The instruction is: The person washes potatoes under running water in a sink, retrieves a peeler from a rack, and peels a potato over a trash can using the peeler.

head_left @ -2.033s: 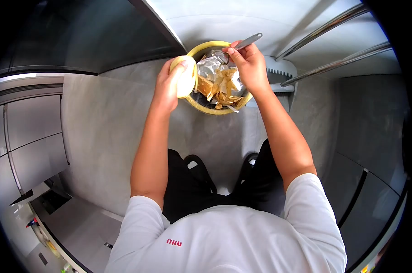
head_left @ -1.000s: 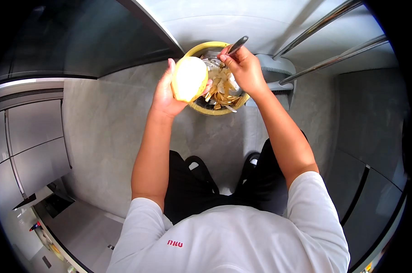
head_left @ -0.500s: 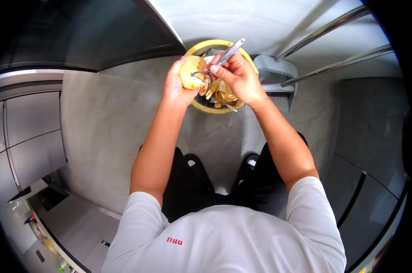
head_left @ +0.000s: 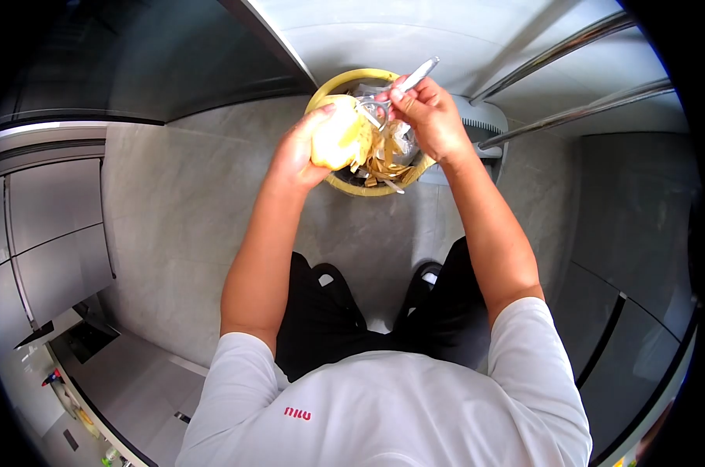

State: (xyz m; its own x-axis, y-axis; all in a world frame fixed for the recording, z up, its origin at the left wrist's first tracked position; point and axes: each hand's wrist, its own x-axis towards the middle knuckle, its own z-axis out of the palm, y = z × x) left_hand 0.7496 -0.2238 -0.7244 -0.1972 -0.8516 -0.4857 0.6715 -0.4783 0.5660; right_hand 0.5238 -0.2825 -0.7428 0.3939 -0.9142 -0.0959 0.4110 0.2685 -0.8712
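Observation:
My left hand (head_left: pixel 296 153) is wrapped round a large, mostly peeled potato (head_left: pixel 338 140), pale yellow with a strip of brownish skin on its right side. In my right hand (head_left: pixel 429 117) is a peeler (head_left: pixel 421 74), its grey handle pointing up and to the right. The peeler's head is a little right of the potato, apart from it. Both hands are above a round bin with a yellow rim (head_left: pixel 356 189). Brown and yellow peelings (head_left: pixel 385 161) and some clear plastic lie in the bin.
A grey dustpan (head_left: pixel 483 121) stands right of the bin, near two metal bars (head_left: pixel 570 117) along the wall. A dark glossy panel (head_left: pixel 173 70) is at upper left. Grey cabinets (head_left: pixel 57 202) line the left side. My feet in dark slippers are below the bin.
The peeler has moved off the potato, up and to the right. My left hand has turned the potato, which sits slightly lower and shows more of its pale side.

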